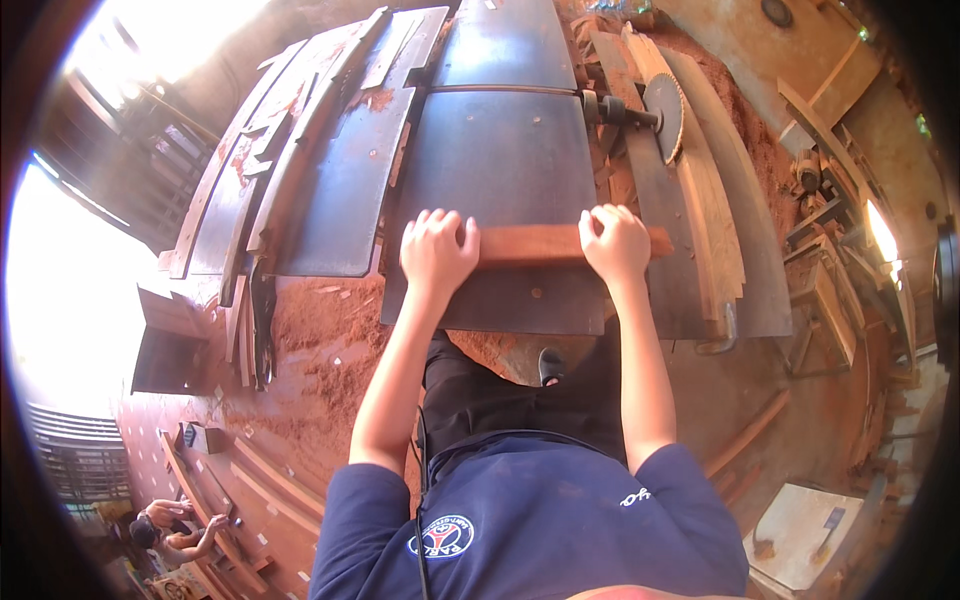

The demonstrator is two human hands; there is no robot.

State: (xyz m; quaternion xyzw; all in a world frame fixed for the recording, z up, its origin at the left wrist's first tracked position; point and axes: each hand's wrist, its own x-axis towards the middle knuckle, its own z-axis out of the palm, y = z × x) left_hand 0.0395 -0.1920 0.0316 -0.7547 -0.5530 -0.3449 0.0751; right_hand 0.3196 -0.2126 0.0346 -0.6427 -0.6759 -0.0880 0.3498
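Note:
A reddish-brown wooden board [528,246] lies crosswise on the flat metal machine table [500,150] in front of me. My left hand [438,250] is closed over the board's left end, fingers curled across its far edge. Near the other end my right hand [614,243] grips it too, and a short stub of wood sticks out beyond that hand. The undersides of both hands are hidden. Ahead and to the right, a round toothed saw blade [664,118] stands upright on a shaft [620,113]; both hands are apart from it.
Long wooden rails [700,190] flank the blade on the right, with sawdust [715,75] behind. More metal plates [340,190] and wood strips lie left. Reddish sawdust [320,330] covers the floor. At lower left another person [180,530] works beside long boards [275,485]. Scrap wood [835,270] crowds the right.

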